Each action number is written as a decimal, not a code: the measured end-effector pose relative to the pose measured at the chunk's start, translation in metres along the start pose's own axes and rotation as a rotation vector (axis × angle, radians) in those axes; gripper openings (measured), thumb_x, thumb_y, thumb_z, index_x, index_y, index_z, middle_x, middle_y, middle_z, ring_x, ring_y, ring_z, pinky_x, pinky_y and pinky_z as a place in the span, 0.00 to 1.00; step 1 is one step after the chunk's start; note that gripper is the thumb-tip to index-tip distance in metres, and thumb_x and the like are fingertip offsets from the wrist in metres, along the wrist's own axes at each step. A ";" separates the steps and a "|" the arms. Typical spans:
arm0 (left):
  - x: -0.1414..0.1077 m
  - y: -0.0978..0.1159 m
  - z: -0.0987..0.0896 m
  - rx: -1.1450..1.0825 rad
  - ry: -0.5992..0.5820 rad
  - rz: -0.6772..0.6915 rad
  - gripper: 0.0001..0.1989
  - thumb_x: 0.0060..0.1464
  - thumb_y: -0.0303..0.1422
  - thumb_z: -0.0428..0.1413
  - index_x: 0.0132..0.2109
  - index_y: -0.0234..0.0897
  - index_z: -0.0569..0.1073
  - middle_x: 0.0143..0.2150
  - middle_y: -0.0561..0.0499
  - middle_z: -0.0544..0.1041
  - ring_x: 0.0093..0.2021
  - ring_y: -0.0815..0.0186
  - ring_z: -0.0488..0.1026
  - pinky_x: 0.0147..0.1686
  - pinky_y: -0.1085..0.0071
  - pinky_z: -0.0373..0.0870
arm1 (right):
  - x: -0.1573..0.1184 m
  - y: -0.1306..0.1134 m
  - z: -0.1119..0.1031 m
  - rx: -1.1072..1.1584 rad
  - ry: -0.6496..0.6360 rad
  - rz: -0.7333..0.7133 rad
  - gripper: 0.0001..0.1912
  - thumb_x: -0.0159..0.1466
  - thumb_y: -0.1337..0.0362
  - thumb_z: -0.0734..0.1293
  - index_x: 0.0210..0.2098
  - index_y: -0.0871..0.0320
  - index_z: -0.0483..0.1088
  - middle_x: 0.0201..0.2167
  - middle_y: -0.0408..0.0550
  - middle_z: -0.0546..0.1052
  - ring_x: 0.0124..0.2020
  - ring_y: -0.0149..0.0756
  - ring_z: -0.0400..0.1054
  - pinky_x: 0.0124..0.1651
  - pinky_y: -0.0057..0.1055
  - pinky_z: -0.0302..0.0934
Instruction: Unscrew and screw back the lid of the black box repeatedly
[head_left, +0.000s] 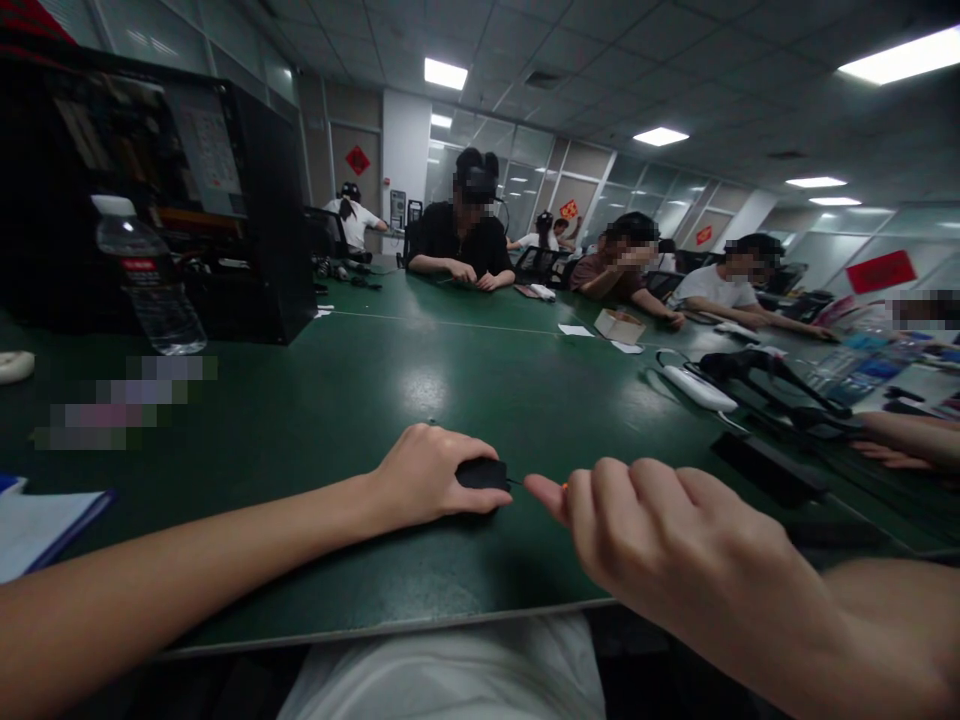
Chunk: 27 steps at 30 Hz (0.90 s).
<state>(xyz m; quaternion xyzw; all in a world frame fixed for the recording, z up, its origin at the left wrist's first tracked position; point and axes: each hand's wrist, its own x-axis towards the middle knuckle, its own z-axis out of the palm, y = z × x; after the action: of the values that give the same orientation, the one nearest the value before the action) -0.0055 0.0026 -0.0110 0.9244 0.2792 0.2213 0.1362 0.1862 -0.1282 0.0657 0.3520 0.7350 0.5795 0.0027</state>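
Observation:
Near the front of the green table [360, 375], my left hand [420, 475] is closed around a small black block-shaped object [482, 477], thumb on the near side and fingers on the far side. What kind of object it is, I cannot make out. To its right, my right hand [660, 530] is curled in a fist around a screwdriver [517, 483]. Its thin dark shaft points left at the block's right end, and a speck of orange shows by the fingers. The fist hides most of the handle.
An open black computer case [270, 210] and a water bottle [150, 275] stand at left. A blue-edged folder [56, 530] lies near my left forearm. On the right are a white power strip [699, 388], a black bar [765, 465] and cables. Several people sit across the table.

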 end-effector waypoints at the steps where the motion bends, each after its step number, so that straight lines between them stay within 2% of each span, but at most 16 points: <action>1: 0.000 0.000 0.000 0.007 0.003 -0.004 0.23 0.58 0.51 0.60 0.50 0.39 0.81 0.47 0.49 0.85 0.45 0.55 0.82 0.44 0.66 0.72 | 0.000 -0.002 0.001 -0.009 0.014 -0.001 0.25 0.73 0.60 0.61 0.19 0.54 0.59 0.15 0.43 0.58 0.17 0.34 0.52 0.25 0.35 0.40; 6: 0.002 -0.004 0.001 0.032 0.032 -0.033 0.22 0.59 0.50 0.59 0.50 0.38 0.82 0.46 0.48 0.85 0.45 0.55 0.82 0.45 0.66 0.73 | -0.005 -0.006 0.008 -0.036 0.094 0.002 0.24 0.71 0.59 0.64 0.20 0.55 0.59 0.16 0.39 0.57 0.17 0.32 0.52 0.27 0.33 0.39; 9: 0.003 -0.004 0.000 0.034 0.034 -0.036 0.22 0.59 0.50 0.60 0.50 0.39 0.82 0.46 0.49 0.85 0.44 0.55 0.82 0.43 0.67 0.72 | -0.002 0.007 0.021 0.099 0.029 0.019 0.23 0.71 0.59 0.63 0.19 0.57 0.63 0.15 0.42 0.62 0.17 0.34 0.57 0.27 0.33 0.38; 11: 0.003 -0.004 -0.001 0.043 0.026 -0.041 0.22 0.59 0.50 0.60 0.50 0.39 0.82 0.45 0.49 0.85 0.44 0.55 0.83 0.41 0.67 0.72 | 0.005 0.023 0.039 0.243 -0.174 0.071 0.26 0.72 0.57 0.61 0.19 0.58 0.68 0.15 0.46 0.67 0.17 0.34 0.59 0.26 0.33 0.36; 13: 0.003 -0.003 -0.001 0.048 0.021 -0.046 0.22 0.59 0.50 0.60 0.50 0.39 0.82 0.45 0.49 0.85 0.43 0.55 0.83 0.41 0.67 0.71 | 0.013 0.039 0.064 0.386 -0.482 0.158 0.30 0.73 0.52 0.58 0.20 0.58 0.72 0.16 0.50 0.71 0.17 0.33 0.60 0.27 0.32 0.35; 15: 0.003 -0.003 -0.002 0.046 0.020 -0.049 0.23 0.59 0.51 0.60 0.50 0.38 0.82 0.45 0.48 0.85 0.43 0.55 0.83 0.41 0.67 0.71 | 0.018 0.049 0.091 0.546 -0.702 0.207 0.31 0.74 0.50 0.56 0.23 0.59 0.76 0.19 0.52 0.74 0.19 0.34 0.63 0.27 0.32 0.38; 17: 0.003 -0.003 -0.002 0.040 0.019 -0.047 0.23 0.59 0.51 0.60 0.50 0.38 0.82 0.45 0.48 0.85 0.43 0.55 0.83 0.40 0.67 0.71 | 0.017 0.050 0.118 0.788 -0.805 0.216 0.33 0.74 0.49 0.54 0.25 0.59 0.78 0.20 0.52 0.75 0.21 0.34 0.65 0.27 0.32 0.43; 20: 0.003 -0.004 -0.003 0.036 0.015 -0.025 0.22 0.59 0.50 0.60 0.50 0.38 0.82 0.44 0.48 0.85 0.42 0.56 0.82 0.39 0.67 0.70 | 0.005 0.037 0.148 1.154 -0.899 0.274 0.36 0.73 0.44 0.53 0.22 0.60 0.75 0.19 0.49 0.74 0.19 0.31 0.63 0.27 0.31 0.48; 21: 0.002 -0.005 -0.003 0.037 0.014 -0.017 0.22 0.59 0.50 0.60 0.50 0.38 0.82 0.44 0.49 0.85 0.42 0.56 0.82 0.39 0.67 0.70 | -0.001 0.031 0.155 1.202 -0.881 0.298 0.37 0.73 0.43 0.52 0.20 0.60 0.73 0.18 0.48 0.73 0.18 0.31 0.61 0.27 0.31 0.48; 23: 0.002 -0.005 -0.003 0.041 0.017 -0.011 0.22 0.59 0.50 0.60 0.50 0.38 0.82 0.44 0.49 0.85 0.41 0.56 0.82 0.39 0.67 0.70 | -0.012 0.020 0.162 1.166 -0.696 0.308 0.37 0.74 0.45 0.50 0.19 0.59 0.71 0.18 0.47 0.71 0.18 0.30 0.58 0.28 0.32 0.47; 27: 0.002 -0.005 -0.003 0.050 0.032 -0.018 0.22 0.58 0.49 0.61 0.49 0.37 0.82 0.43 0.48 0.85 0.41 0.55 0.82 0.39 0.66 0.70 | -0.021 0.012 0.163 0.846 -0.049 0.151 0.32 0.76 0.55 0.52 0.21 0.58 0.71 0.18 0.46 0.70 0.21 0.30 0.57 0.29 0.33 0.44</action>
<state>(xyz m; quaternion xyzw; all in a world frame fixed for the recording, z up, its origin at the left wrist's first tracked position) -0.0083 0.0081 -0.0097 0.9214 0.2948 0.2276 0.1105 0.2750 0.0005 0.0138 0.3885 0.8798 0.2171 -0.1669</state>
